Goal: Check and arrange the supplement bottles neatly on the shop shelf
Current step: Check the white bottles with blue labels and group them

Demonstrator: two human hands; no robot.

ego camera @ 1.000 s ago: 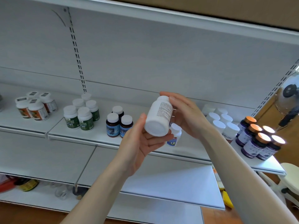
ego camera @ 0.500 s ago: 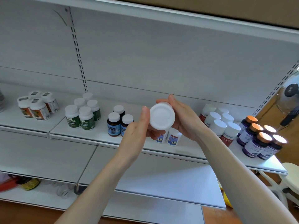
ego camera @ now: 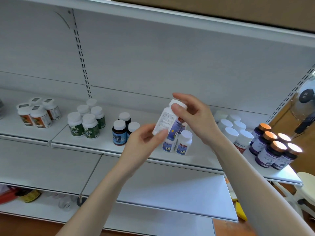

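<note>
White bottle (ego camera: 166, 121) tilts above the shelf (ego camera: 199, 156), left hand (ego camera: 143, 142) grip pinching its base, right hand (ego camera: 196, 116) grip curled round its top.

Dense block of fine print on the white bottle (ego camera: 167, 123), too blurred to read. Green-label bottles (ego camera: 90, 129) toward the shelf's (ego camera: 201, 157) left end and purple bottles (ego camera: 267, 155) at its right end carry characters, none legible.
</note>
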